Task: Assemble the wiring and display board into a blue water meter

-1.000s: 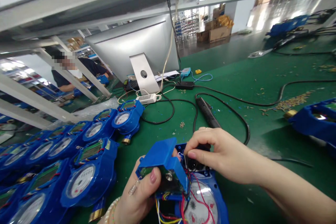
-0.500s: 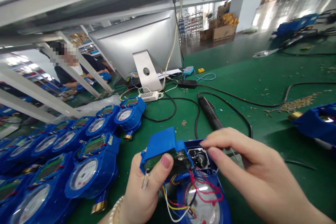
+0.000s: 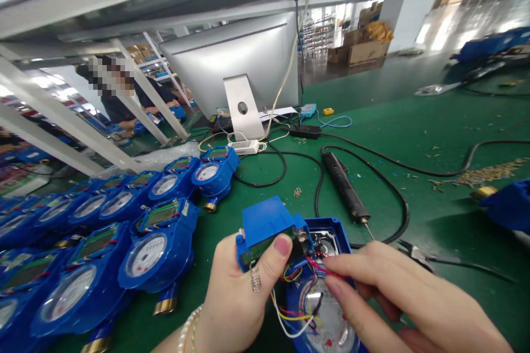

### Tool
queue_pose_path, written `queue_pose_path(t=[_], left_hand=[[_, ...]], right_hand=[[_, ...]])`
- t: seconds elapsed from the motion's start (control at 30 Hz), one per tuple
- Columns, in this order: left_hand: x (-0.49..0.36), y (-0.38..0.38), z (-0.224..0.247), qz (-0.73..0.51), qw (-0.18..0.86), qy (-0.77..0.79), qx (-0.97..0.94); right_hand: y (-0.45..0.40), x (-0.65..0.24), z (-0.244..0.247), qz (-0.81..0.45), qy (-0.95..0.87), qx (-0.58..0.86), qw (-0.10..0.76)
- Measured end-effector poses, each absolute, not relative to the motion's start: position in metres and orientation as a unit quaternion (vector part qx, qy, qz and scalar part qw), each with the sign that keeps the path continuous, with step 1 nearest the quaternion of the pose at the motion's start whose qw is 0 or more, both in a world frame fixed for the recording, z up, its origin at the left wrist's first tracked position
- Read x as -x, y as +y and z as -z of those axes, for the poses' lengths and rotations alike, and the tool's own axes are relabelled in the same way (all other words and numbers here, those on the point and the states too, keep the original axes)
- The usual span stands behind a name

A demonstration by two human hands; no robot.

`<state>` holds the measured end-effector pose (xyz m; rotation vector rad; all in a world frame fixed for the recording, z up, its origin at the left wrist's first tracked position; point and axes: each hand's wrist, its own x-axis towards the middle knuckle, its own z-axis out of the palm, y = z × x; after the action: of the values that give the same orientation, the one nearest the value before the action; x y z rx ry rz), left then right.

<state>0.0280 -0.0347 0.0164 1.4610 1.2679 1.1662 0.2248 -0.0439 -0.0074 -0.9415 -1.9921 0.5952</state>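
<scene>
My left hand (image 3: 238, 292) is closed around the blue cover module (image 3: 267, 229), thumb pressed flat on its green circuit board face, fingers wrapped behind, a small spring hanging beside the thumb. My right hand (image 3: 397, 298) is pinched loosely at the fingertips (image 3: 331, 262) on the red wires (image 3: 318, 267) that run from the module into the open water meter (image 3: 327, 309); the other fingers curl underneath, holding nothing that I can see.

From the head camera, the open water meter lies on the green bench mat (image 3: 434, 187) right below me, between my two hands, its clear dial face up and its housing uncovered at the top. Yellow, white and red leads loop across the dial. The cover module is tilted up at the meter's upper left edge, touching it.

Just beyond the meter lies a black soldering iron (image 3: 345, 187), tip toward me, its cable curling round to the right. Rows of assembled blue meters (image 3: 153, 248) crowd the left of the bench. Farther back stands the rear of a silver monitor (image 3: 236, 66), with a white power adapter (image 3: 246, 147) at its foot. Another person (image 3: 124, 102) sits behind the frame rails at the left.
</scene>
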Motion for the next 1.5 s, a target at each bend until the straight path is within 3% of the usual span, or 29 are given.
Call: queue_pose_path(t=[0.33, 0.53, 0.9, 1.0, 1.1, 1.2, 1.37, 1.5], left_hand=[[-0.024, -0.026, -0.018, -0.402, 0.560, 0.474, -0.547], [-0.021, -0.021, -0.021, -0.382, 0.672, 0.431, -0.465], [-0.020, -0.025, -0.013, -0.390, 0.641, 0.444, -0.490], [-0.021, -0.023, -0.014, -0.403, 0.631, 0.451, -0.486], [-0.022, -0.021, -0.015, -0.395, 0.651, 0.432, -0.484], [-0.023, -0.020, -0.015, -0.389, 0.678, 0.412, -0.469], [-0.029, -0.023, -0.013, -0.460, 0.716, 0.386, -0.356], [-0.032, -0.025, -0.010, -0.483, 0.714, 0.401, -0.310]], right_hand=[[-0.019, -0.222, -0.020, -0.317, -0.751, 0.442, 0.374], [-0.006, -0.226, -0.031, -0.454, -0.728, 0.366, 0.360], [0.004, -0.236, -0.023, -0.555, -0.700, 0.364, 0.264], [0.000, -0.235, -0.028, -0.523, -0.721, 0.339, 0.303], [-0.004, -0.230, -0.037, -0.408, -0.782, 0.302, 0.362], [-0.005, -0.225, -0.037, -0.310, -0.830, 0.287, 0.365], [0.000, -0.228, -0.017, -0.417, -0.759, 0.290, 0.409], [0.002, -0.232, -0.006, -0.530, -0.688, 0.298, 0.395]])
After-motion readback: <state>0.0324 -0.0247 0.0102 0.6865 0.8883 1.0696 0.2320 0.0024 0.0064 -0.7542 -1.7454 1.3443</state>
